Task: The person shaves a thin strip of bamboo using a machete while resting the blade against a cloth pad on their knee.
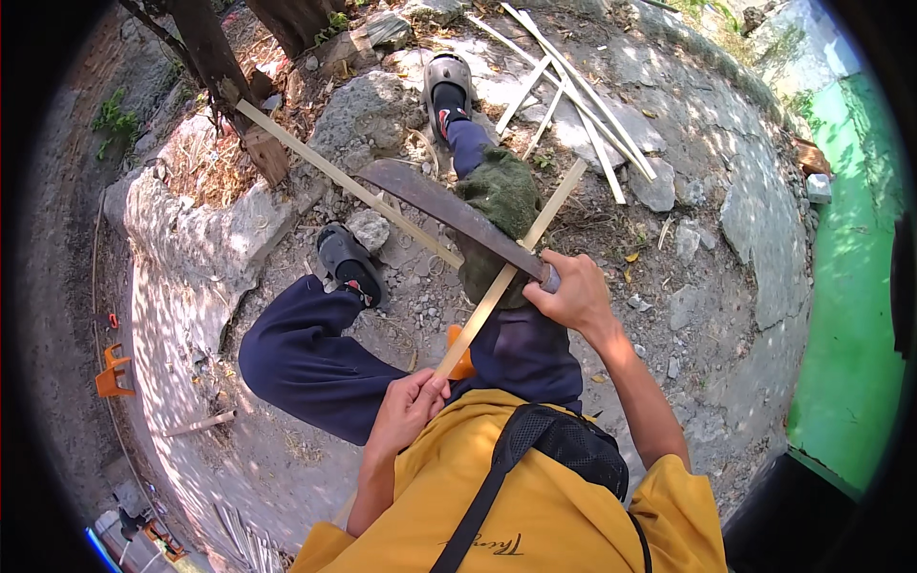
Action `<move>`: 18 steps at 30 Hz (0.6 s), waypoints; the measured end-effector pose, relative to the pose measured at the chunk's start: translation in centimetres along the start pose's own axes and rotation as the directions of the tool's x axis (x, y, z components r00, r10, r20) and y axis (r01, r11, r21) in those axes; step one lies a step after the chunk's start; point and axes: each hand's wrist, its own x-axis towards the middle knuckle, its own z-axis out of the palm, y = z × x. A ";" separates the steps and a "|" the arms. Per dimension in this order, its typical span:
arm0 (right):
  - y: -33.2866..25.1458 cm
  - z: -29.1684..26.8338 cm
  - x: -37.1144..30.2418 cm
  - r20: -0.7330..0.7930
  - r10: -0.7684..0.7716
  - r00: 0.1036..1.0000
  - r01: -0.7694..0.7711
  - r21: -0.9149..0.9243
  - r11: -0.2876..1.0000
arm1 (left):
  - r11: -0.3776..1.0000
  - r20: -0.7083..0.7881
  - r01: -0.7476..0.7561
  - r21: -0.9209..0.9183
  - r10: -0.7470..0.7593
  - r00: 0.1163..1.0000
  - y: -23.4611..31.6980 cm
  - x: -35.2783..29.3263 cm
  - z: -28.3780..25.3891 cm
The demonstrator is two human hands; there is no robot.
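Observation:
My left hand [409, 409] is closed on the near end of a pale bamboo strip [480, 315], close to my waist. The strip slants up to the right across my thigh and a dark green cloth [503, 191] wrapped over my right leg. In my right hand [573, 294] is the handle of a machete, fingers wrapped round it. Its dark, broad blade [430, 202] points up and left, crossing over the strip at the cloth. A second bamboo strip [344, 181] runs from a tree trunk down to the cloth, passing beneath the blade.
Several cut strips [583, 95] lie crossed on the stony ground ahead. Tree trunks [215, 67] stand at upper left beside rocks [368, 119]. A green wall [845, 286] closes the right side. Something orange [460, 355] shows under my thigh; an orange chair [115, 372] is far left.

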 end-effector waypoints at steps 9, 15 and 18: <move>0.6 0.9 0.3 -0.055 -0.016 0.998 0.018 0.047 0.999 | 0.974 -0.096 0.011 0.228 0.011 0.995 -0.9 -3.1 -3.8; -0.5 0.4 -0.4 -0.026 -0.075 0.997 0.076 0.033 0.997 | 0.957 0.002 -0.126 0.261 0.130 0.992 2.6 3.1 -1.5; -0.7 0.1 -0.3 -0.006 -0.132 0.991 0.132 -0.007 0.991 | 0.973 0.039 -0.148 0.177 0.143 0.989 4.6 7.6 0.6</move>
